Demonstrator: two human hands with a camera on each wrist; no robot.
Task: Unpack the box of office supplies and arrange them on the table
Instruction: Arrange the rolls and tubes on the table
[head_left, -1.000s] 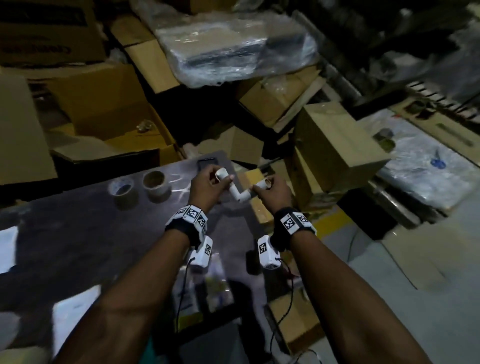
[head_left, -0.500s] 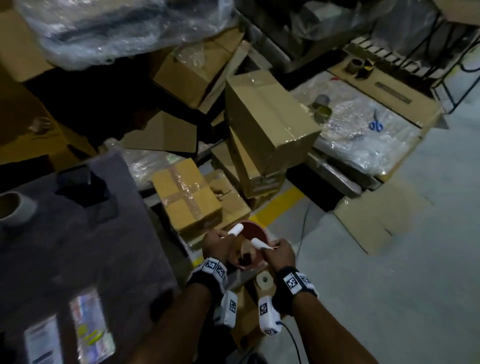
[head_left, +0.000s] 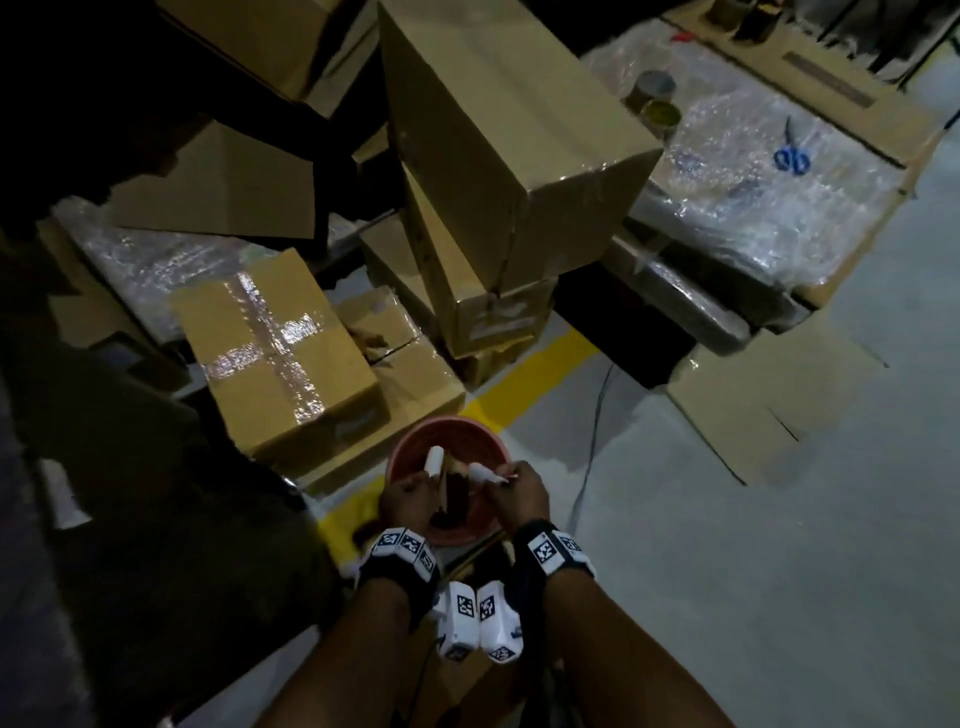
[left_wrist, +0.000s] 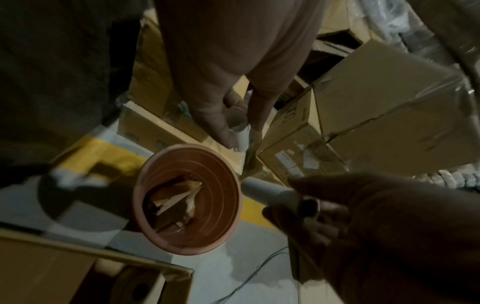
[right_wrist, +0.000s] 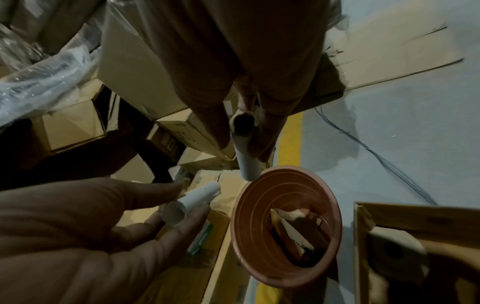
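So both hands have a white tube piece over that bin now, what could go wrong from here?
1. The left hand holds its white tube piece near the bin rim, by the taped box; released there, it may fall outside.
2. The right hand grips its piece above cardboard scraps; it could bounce off them.
3. A thin cable lies on the floor beside the bin, a possible snag.

L hand (left_wrist: 221, 98) pinching white tube (left_wrist: 240, 131) above bin (left_wrist: 155, 164); scraps inside, prob. paper.
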